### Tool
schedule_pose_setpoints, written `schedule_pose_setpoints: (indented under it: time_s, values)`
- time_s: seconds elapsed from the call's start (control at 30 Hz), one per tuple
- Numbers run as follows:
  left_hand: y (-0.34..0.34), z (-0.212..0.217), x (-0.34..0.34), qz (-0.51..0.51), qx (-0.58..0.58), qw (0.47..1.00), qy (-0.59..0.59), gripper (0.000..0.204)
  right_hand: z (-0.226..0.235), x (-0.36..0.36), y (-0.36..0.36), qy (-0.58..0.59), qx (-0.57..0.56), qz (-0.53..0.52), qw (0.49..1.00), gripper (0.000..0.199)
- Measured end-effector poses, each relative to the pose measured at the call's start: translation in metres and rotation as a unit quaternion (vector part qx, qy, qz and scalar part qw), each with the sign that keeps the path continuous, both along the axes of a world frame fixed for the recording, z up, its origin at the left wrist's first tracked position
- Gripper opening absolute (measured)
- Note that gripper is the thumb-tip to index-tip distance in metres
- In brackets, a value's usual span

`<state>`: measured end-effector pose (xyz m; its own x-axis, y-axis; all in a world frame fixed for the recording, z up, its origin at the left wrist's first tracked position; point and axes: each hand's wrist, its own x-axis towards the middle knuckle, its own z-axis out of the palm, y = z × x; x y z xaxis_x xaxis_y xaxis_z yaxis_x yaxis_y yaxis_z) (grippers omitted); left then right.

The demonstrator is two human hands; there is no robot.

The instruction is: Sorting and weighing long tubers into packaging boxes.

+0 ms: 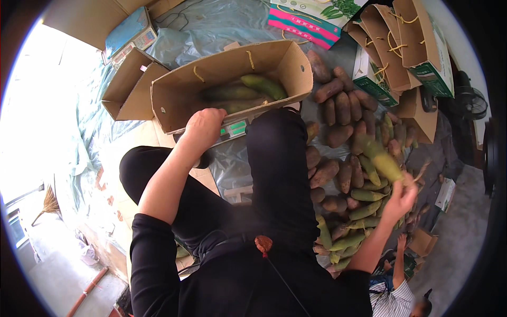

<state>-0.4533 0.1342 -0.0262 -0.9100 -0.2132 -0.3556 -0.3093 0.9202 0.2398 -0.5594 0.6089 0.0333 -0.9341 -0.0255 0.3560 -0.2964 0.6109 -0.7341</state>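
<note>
My left hand (205, 127) is closed on the near rim of an open cardboard box (222, 66) with yellow cord handles. Inside it lie a few long green radishes (264, 86). Under the box, beside my knee, shows a scale with a lit green display (234, 129). Out to the right, my right hand (402, 196) grips a green radish (383, 160) by its root end, slightly blurred. Below it spreads a heap of green radishes (365, 210), next to many reddish-brown root vegetables (338, 136).
Open cardboard gift boxes (393, 45) stand at the far right near a black fan (470, 102). A smaller box (132, 84) sits left of the large one. Plastic sheeting (211, 26) covers the floor. Another person in a striped shirt (393, 301) is at lower right.
</note>
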Motion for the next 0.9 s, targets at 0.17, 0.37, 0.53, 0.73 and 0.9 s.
schedule_pose_setpoints:
  time_s: [0.17,0.37,0.53,0.73,0.9]
  values:
    - [0.001,0.002,0.001,0.009,0.003,1.0,-0.006,0.025,0.053,-0.048,-0.087,0.074,-0.23,0.147,0.959,0.02]
    - [-0.001,-0.005,0.006,-0.017,-0.024,0.999,0.038,0.017,0.03,-0.061,-0.228,-0.123,-0.368,0.27,0.882,0.014]
    - [-0.001,-0.011,0.0,-0.05,-0.032,0.995,0.077,0.02,-0.016,-0.068,-0.261,-0.284,-0.289,0.29,0.867,0.023]
    - [-0.002,0.003,-0.003,0.004,0.012,1.0,0.028,0.023,-0.052,-0.073,-0.148,-0.224,-0.088,0.237,0.941,0.026]
    - [0.003,0.003,-0.008,0.024,0.029,0.999,0.029,0.028,-0.117,-0.026,-0.002,-0.26,0.129,0.092,0.952,0.024]
